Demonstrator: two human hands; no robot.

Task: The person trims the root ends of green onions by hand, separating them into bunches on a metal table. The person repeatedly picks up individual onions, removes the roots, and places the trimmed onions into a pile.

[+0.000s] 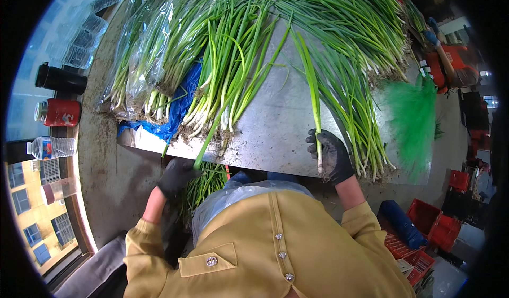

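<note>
A black glove covers my right hand [331, 155], which grips a single spring onion [315, 111] near its white root end. Its leaves point away from me over the metal tabletop [274, 139]. My left hand [179, 176], gloved in black too, is below the table's front edge and closed around a long green leaf [206, 147]. Just beyond it lies a pile of spring onions [226, 87] with muddy roots towards me. A looser bunch [354, 119] rests right of my right hand. Green trimmings [206, 182] hang or lie below the table by my left hand.
Bagged spring onions [159, 55] lie on blue plastic [169, 127] at the left; a large heap [342, 23] covers the back. Bottles, including a red flask [59, 112], line the window ledge. Green strands [411, 119] are at right, near red crates [423, 218] and a co-worker's gloved hand [431, 36].
</note>
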